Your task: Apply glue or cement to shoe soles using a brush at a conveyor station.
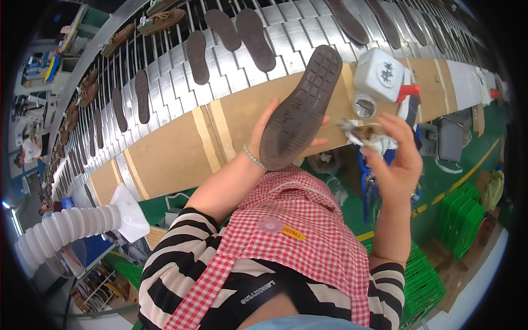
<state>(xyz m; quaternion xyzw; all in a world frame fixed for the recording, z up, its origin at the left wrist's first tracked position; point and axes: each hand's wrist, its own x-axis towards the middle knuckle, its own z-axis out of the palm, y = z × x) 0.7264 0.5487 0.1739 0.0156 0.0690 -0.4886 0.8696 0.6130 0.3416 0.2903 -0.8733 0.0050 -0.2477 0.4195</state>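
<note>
My left hand (259, 133) is wrapped round a dark brown shoe sole (297, 115), its fingertips showing past the right edge. The sole is tilted, with its block-patterned tread up toward me. To the right of it, my right hand (400, 159) is pinched on a small brown-and-white thing (367, 132), blurred so that its kind is unclear. Just beyond that stands a small round cup (363, 106). Behind the cup is a white plastic jug (378, 74) with a red cap.
A slatted metal conveyor (223, 71) curves across the far side, bearing several soles and brown shoes (160, 22). A taped cardboard strip (165, 146) runs along its near edge. A white ribbed duct (71, 226) reaches in at left. Green crates (461, 220) stand at right.
</note>
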